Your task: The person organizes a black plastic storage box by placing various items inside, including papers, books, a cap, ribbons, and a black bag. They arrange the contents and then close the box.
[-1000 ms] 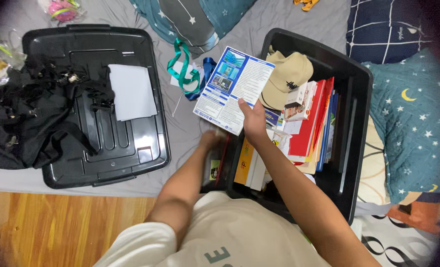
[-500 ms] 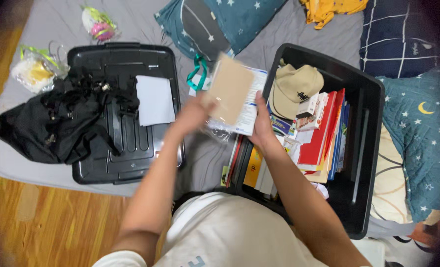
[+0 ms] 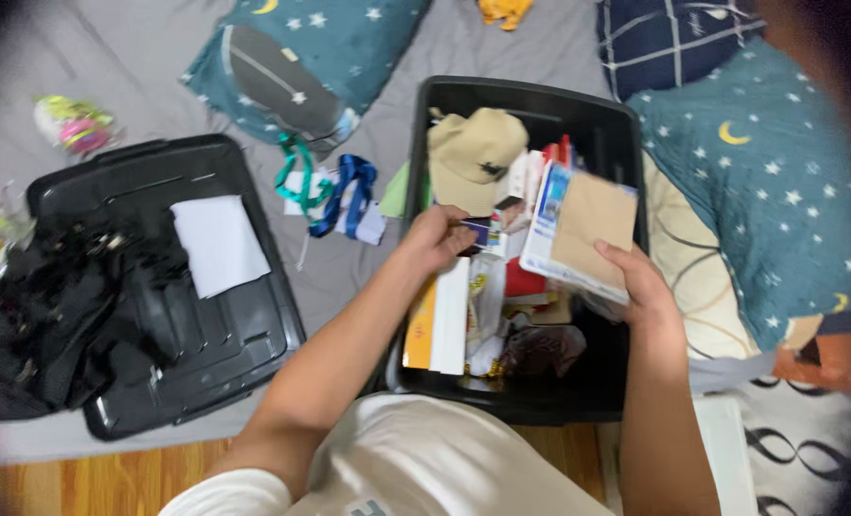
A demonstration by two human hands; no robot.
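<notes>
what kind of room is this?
Likely a bedroom: a grey sheeted mattress on a wood floor, star-print pillows, and a black storage bin of books.

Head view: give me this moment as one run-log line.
left hand: on small card in bin | right hand: holds leaflet and tan envelope over bin | cap: in bin

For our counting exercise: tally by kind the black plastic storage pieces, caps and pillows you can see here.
Black bin: 1
Black lid: 1
Tan cap: 1
Pillows: 3, starry teal, checked navy, moon-patterned teal
Total: 6
</notes>
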